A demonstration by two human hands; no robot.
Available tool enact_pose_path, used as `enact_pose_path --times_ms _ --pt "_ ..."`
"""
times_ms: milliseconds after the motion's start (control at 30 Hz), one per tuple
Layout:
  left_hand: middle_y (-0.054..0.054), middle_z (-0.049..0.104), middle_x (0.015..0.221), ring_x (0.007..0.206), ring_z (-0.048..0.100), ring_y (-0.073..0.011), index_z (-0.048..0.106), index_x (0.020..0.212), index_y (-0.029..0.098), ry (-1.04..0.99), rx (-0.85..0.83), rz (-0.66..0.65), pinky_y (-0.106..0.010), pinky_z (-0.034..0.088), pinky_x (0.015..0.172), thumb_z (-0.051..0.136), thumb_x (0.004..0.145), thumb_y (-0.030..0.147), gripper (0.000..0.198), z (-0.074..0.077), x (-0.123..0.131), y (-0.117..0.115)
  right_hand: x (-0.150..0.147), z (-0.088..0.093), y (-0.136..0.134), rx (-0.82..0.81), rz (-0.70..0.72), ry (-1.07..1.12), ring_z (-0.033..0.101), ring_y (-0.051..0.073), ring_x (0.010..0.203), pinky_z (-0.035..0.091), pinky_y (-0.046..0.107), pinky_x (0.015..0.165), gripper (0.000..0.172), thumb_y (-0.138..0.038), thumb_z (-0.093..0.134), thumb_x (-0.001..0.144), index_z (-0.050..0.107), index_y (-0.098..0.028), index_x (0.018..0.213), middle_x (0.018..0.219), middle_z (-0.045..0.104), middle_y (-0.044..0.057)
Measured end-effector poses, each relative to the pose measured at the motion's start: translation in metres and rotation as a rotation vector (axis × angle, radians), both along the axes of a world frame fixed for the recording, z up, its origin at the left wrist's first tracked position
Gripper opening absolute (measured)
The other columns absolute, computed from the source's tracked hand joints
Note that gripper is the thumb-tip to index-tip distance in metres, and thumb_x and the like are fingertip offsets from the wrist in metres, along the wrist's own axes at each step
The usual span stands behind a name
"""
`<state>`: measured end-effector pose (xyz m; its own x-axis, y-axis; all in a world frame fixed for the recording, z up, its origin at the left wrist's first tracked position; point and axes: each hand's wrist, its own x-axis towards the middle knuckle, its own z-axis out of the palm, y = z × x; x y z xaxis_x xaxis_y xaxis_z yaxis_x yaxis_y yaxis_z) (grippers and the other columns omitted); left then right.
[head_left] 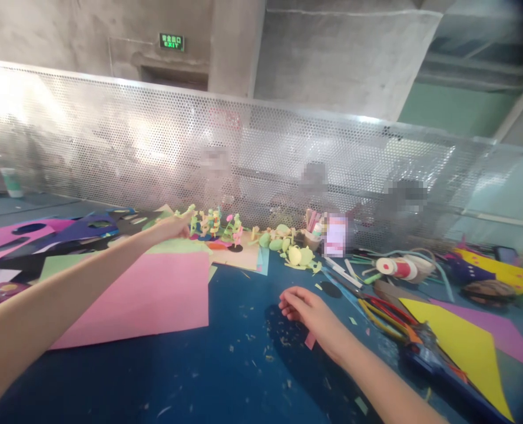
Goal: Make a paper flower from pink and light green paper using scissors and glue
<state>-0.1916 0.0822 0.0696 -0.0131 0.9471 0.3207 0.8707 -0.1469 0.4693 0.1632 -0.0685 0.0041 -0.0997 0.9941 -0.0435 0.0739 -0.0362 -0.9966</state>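
Note:
My left hand [173, 227] reaches far forward over a large pink paper sheet [155, 297]. Its fingers pinch a small yellow-green paper piece [187, 211] beside a row of little paper flower figures [215, 225]. My right hand [308, 312] rests palm down on the blue table [226, 365], fingers loosely curled and spread, holding nothing. A small pink paper scrap [310, 340] lies at its wrist side.
Purple and pink cut sheets [45, 232] lie at the left. Pale green paper shapes [294, 253], a cup of pens [313, 229], a tape roll [398, 268], scissors [385, 309] and yellow paper [460, 338] crowd the right. A perforated metal screen [261, 153] backs the table. Blurred people sit behind it.

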Motion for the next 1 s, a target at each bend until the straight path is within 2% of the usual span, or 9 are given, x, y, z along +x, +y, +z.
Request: enact_pose_path --times_ms 100,167,233,400,533,667,767,867,1000 --pt "-0.008 0.068 0.07 0.066 0.061 -0.0239 0.07 0.072 0.016 0.153 -0.229 -0.143 -0.028 0.041 0.064 0.061 0.058 0.055 0.043 -0.006 -0.004 -0.005 0.0 0.0 0.0 0.004 0.009 -0.027 0.057 0.011 0.062 0.045 0.022 0.061 0.023 -0.039 0.061 0.073 0.061 -0.016 0.073 0.068 0.063 0.001" --pt "-0.007 0.068 0.081 0.071 0.061 -0.0243 0.069 0.085 0.017 0.224 -0.3 -0.208 -0.027 0.041 0.064 0.07 0.045 0.049 0.051 -0.008 -0.005 -0.008 0.0 0.0 0.0 0.006 0.013 -0.039 0.057 0.011 0.062 0.045 0.022 0.061 0.024 -0.04 0.061 0.072 0.061 -0.016 0.072 0.068 0.063 0.001" --pt "-0.007 0.067 0.084 0.071 0.06 -0.0232 0.068 0.089 0.019 0.263 -0.334 -0.25 -0.025 0.041 0.062 0.071 0.042 0.045 0.054 -0.008 -0.005 -0.011 0.0 0.0 0.0 0.01 0.018 -0.046 0.057 0.011 0.062 0.045 0.022 0.061 0.025 -0.041 0.062 0.071 0.06 -0.016 0.072 0.068 0.063 0.001" --pt "-0.002 0.064 0.067 0.053 0.055 -0.0173 0.066 0.078 0.022 0.265 -0.344 -0.317 -0.022 0.036 0.051 0.068 0.045 0.036 0.035 -0.011 -0.003 -0.012 -0.001 0.002 -0.001 0.017 0.025 -0.066 0.057 0.012 0.062 0.045 0.023 0.061 0.026 -0.043 0.062 0.07 0.061 -0.016 0.071 0.068 0.063 0.002" --pt "0.0 0.058 0.057 0.047 0.05 -0.0157 0.064 0.068 0.023 0.22 -0.319 -0.367 -0.022 0.031 0.046 0.068 0.045 0.031 0.024 -0.015 -0.003 -0.01 -0.002 0.003 -0.003 0.026 0.026 -0.082 0.057 0.012 0.062 0.045 0.023 0.061 0.027 -0.044 0.062 0.07 0.061 -0.017 0.071 0.068 0.063 0.002" --pt "0.0 0.058 0.059 0.049 0.051 -0.0155 0.06 0.061 0.022 0.153 -0.279 -0.414 -0.022 0.032 0.048 0.068 0.045 0.03 0.02 -0.015 -0.004 -0.009 -0.002 0.003 -0.002 0.033 0.027 -0.104 0.057 0.012 0.061 0.046 0.024 0.06 0.027 -0.043 0.062 0.07 0.061 -0.017 0.07 0.067 0.063 0.002" --pt "-0.002 0.059 0.063 0.055 0.053 -0.0173 0.058 0.061 0.021 0.094 -0.24 -0.443 -0.023 0.035 0.051 0.064 0.053 0.032 0.015 -0.008 0.002 -0.015 -0.002 0.003 -0.002 0.047 0.021 -0.122 0.058 0.013 0.062 0.046 0.025 0.061 0.026 -0.043 0.06 0.072 0.06 -0.017 0.071 0.068 0.063 0.002" --pt "-0.004 0.063 0.073 0.065 0.057 -0.0205 0.06 0.076 0.022 0.026 -0.184 -0.478 -0.025 0.038 0.055 0.058 0.065 0.036 0.018 0.003 0.019 -0.026 -0.003 0.003 -0.003 0.083 -0.008 -0.14 0.059 0.013 0.061 0.047 0.026 0.061 0.025 -0.043 0.056 0.076 0.057 -0.018 0.077 0.07 0.061 0.001" --pt "-0.004 0.065 0.081 0.078 0.06 -0.0215 0.06 0.087 0.023 -0.042 -0.122 -0.576 -0.025 0.041 0.061 0.055 0.072 0.038 0.022 0.014 0.061 -0.04 -0.009 0.006 -0.011 0.285 -0.002 -0.234 0.059 0.014 0.062 0.048 0.027 0.061 0.022 -0.043 0.054 0.079 0.05 -0.022 0.086 0.076 0.059 0.0"
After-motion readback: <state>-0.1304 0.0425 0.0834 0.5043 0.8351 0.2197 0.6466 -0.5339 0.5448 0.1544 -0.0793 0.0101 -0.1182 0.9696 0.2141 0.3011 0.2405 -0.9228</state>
